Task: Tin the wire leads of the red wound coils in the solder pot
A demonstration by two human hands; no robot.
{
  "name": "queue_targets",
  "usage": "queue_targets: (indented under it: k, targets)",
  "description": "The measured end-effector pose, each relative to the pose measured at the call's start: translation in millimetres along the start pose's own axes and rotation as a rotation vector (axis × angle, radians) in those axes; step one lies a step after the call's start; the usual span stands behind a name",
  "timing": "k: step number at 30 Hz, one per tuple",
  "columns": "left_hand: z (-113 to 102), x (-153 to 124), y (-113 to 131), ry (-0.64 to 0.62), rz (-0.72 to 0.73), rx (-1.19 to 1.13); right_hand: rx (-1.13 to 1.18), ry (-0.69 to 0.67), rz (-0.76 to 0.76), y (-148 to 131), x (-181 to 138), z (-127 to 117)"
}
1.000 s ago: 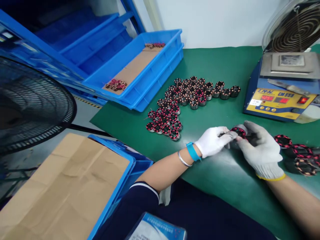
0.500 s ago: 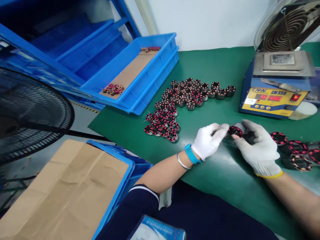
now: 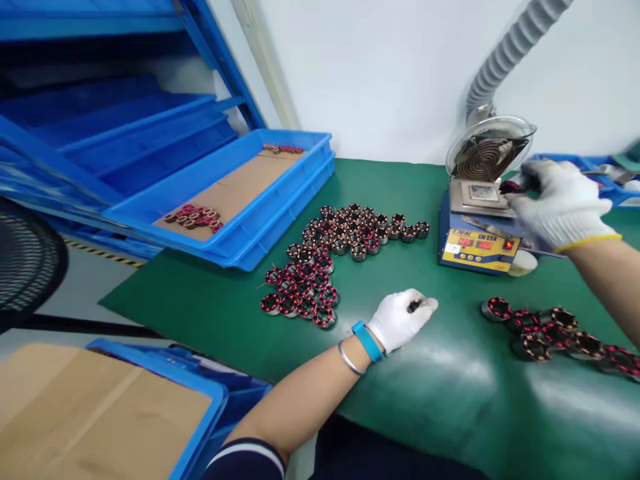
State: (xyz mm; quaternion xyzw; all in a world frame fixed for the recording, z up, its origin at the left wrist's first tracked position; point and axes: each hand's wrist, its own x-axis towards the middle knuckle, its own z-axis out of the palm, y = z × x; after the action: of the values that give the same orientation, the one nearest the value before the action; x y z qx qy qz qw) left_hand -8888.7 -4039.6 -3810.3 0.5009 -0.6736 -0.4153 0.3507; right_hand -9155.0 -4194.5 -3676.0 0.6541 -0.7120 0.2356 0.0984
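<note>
My right hand, in a white glove with a yellow cuff, grips a small motor stator with red windings. It holds the stator just right of the metal top of the solder pot, a blue and yellow unit with lit red displays. My left hand, also gloved, rests low over the green table with fingertips pinched together. Whether anything small is between them I cannot make out. Left of it stands a large group of stators with red or copper windings. More stators stand at the right.
A blue crate lined with cardboard holds small wound parts at the back left. A fume hose comes down behind the solder pot. Cardboard covers a blue crate at the lower left, near a black fan. Blue bins sit at the far right.
My right hand has carried the stator away from my left hand, up and right to the solder pot. My left hand stays pinched over the table. The camera view has shifted upward and right.
</note>
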Motion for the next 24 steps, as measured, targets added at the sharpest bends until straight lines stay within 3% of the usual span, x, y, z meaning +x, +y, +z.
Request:
queue_targets:
  k: [3, 6, 11, 16, 24]
  targets:
    - [-3.7, 1.6, 2.1, -0.019, 0.012, 0.074, -0.169, -0.125, 0.058, -0.1, 47.0, -0.5]
    - [-8.7, 3.5, 4.1, -0.048, 0.011, 0.126, -0.188, -0.158, 0.009, -6.2, 65.1, 6.2]
    - [-12.2, 5.2, 6.2, -0.108, 0.01, 0.219, -0.165, -0.217, 0.022, -14.8, 65.2, 17.3]
    - [-12.8, 5.4, 7.5, -0.146, -0.001, 0.244, -0.025, -0.157, -0.013, -12.0, 64.8, 26.6]
    - [-12.6, 5.2, 7.8, -0.132, -0.015, 0.196, -0.277, -0.204, 0.006, -16.1, 68.2, 14.4]
